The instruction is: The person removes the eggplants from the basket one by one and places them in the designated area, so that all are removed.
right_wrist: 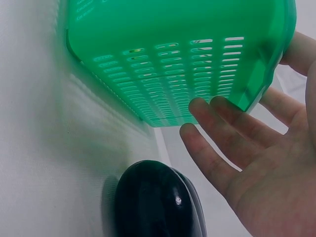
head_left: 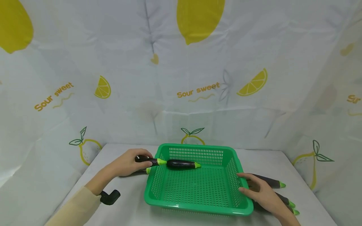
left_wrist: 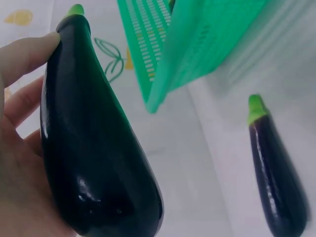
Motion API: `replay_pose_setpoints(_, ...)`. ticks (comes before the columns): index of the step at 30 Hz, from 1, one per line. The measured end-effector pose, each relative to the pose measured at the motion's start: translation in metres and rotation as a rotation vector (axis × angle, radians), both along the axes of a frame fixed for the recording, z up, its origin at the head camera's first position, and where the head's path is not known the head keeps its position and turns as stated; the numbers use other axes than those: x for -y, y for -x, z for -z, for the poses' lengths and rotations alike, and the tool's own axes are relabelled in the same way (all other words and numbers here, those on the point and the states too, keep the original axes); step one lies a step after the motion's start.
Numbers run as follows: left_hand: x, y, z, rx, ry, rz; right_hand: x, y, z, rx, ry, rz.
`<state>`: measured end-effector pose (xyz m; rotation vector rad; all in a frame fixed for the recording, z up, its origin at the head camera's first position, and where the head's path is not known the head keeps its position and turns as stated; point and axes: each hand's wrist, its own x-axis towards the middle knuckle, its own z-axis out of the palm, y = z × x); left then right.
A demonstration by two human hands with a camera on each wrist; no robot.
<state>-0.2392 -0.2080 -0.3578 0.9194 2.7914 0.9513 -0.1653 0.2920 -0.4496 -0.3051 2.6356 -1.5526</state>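
My left hand (head_left: 130, 162) grips a dark purple eggplant (left_wrist: 96, 128) with a green stem end. In the head view that eggplant is over the left rim of a green plastic basket (head_left: 195, 205), stem pointing right. Inside the basket, by its back left corner, lies another eggplant (head_left: 181, 164). On the table below my left hand is one more eggplant (left_wrist: 276, 173). My right hand (head_left: 261, 191) holds the basket's right rim, with some fingers over the edge and others outside the slotted wall. Close under it, an eggplant's rounded end (right_wrist: 153, 197) shows in the right wrist view.
Several eggplants lie on the white table (head_left: 124, 201) to the right of the basket, among them one eggplant (head_left: 268, 181) behind my right hand. A white sheet (head_left: 169, 72) with lemon prints hangs behind and at both sides.
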Motion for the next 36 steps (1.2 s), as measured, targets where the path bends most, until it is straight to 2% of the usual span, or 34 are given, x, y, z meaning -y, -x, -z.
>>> replay_pose_setpoints(4,0.009,0.002,0.001,0.001,-0.008,-0.037,0.000,0.000,0.000,0.006,0.001,0.000)
replay_pose_setpoints(10,0.023,0.004,0.004,-0.004,-0.015,-0.056,0.000,0.000,0.000,-0.006,-0.014,0.001)
replay_pose_setpoints(17,0.038,0.004,0.007,0.020,0.002,-0.137,0.000,0.000,0.000,-0.013,-0.008,-0.008)
replay_pose_setpoints(22,0.045,0.006,0.011,0.015,0.003,-0.148,0.000,-0.001,0.000,-0.026,-0.019,-0.003)
replay_pose_setpoints(30,0.050,0.006,0.024,0.018,0.006,-0.158,0.001,0.000,0.000,-0.025,-0.010,-0.006)
replay_pose_setpoints(36,0.053,0.009,0.041,0.027,0.007,-0.166,0.000,0.000,0.000,0.000,-0.019,0.002)
